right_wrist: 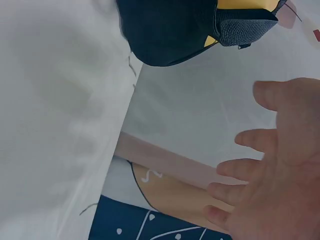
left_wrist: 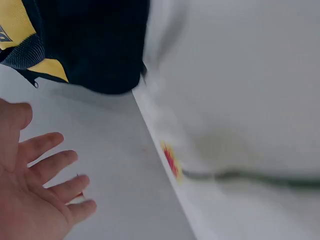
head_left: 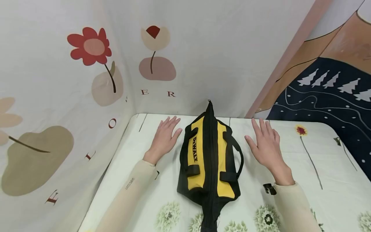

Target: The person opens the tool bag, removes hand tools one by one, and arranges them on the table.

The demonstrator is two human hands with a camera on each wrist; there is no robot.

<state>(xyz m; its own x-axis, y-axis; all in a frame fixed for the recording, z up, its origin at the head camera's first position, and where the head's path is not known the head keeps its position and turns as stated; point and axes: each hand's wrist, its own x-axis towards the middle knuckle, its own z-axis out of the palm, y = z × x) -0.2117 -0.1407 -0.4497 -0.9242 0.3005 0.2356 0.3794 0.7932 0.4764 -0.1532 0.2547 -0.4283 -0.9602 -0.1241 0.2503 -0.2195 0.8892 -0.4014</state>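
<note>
A black and yellow DeWalt tool bag (head_left: pixel 213 154) stands lengthwise on the table, its long black zipper running along the top and drawn together. Two webbing handles hang at its sides, the right one (head_left: pixel 241 158) looping outward. To the left of the bag is my left hand (head_left: pixel 165 137), fingers spread, holding nothing. My right hand (head_left: pixel 265 146) is on the other side, fingers extended and apart from the bag. Both wrist views show an empty palm, the left hand (left_wrist: pixel 40 180) and the right hand (right_wrist: pixel 275 165), with the dark bag end above.
A white cloth with printed flowers covers the table (head_left: pixel 292 154). Behind and to the left hang pale curtains (head_left: pixel 217 48) with flower and letter prints. A navy and tan printed cloth (head_left: pixel 324 96) hangs at the right.
</note>
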